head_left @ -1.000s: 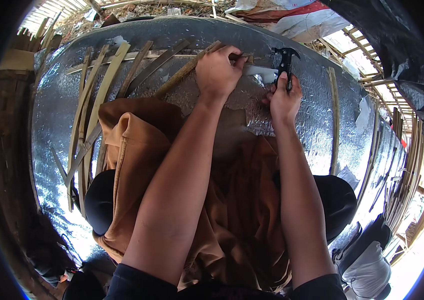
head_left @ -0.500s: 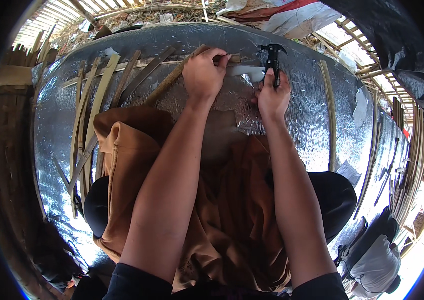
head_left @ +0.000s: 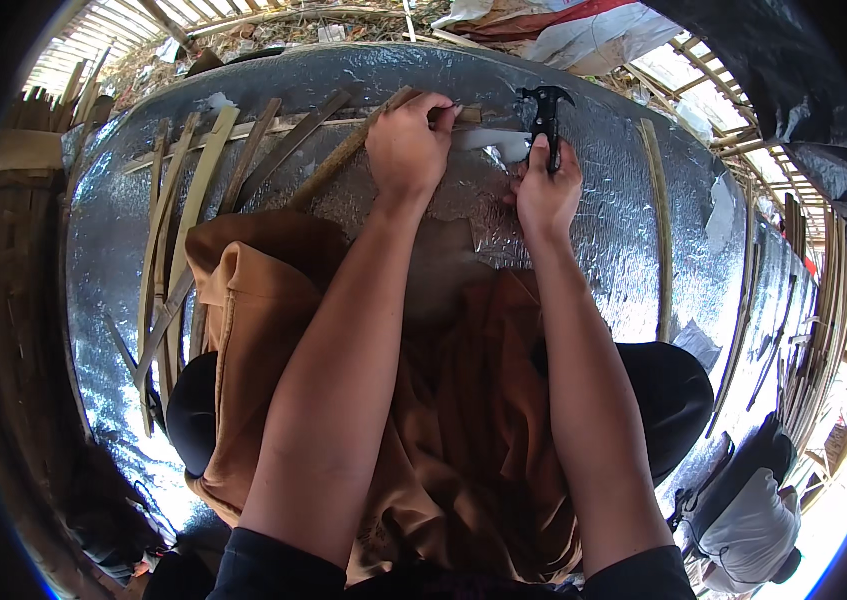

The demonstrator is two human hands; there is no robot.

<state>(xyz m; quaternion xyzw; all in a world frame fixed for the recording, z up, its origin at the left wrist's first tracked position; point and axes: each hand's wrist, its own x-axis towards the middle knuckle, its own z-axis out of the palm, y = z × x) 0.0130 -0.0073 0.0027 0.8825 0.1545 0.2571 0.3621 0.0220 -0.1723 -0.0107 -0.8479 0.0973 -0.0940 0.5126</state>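
My right hand [head_left: 551, 190] is closed round the handle of a small black claw hammer [head_left: 548, 115], its head pointing away from me. To its left, my left hand [head_left: 410, 148] is closed in a pinch over the end of a bamboo strip [head_left: 468, 116]. Whatever sits between its fingertips is too small to make out. Both hands are above a silvery foil sheet [head_left: 604, 200]. A torn white patch [head_left: 504, 143] shows in the foil between them. Brown cloth [head_left: 464, 400] lies across my lap, under both forearms.
Several bamboo slats [head_left: 206, 180] lie on the foil at the left, and one long slat [head_left: 657, 230] lies at the right. Bamboo poles [head_left: 19, 300] line the far left. A white and red plastic sheet [head_left: 584, 35] lies beyond the foil. A grey-white bundle [head_left: 754, 520] is at the lower right.
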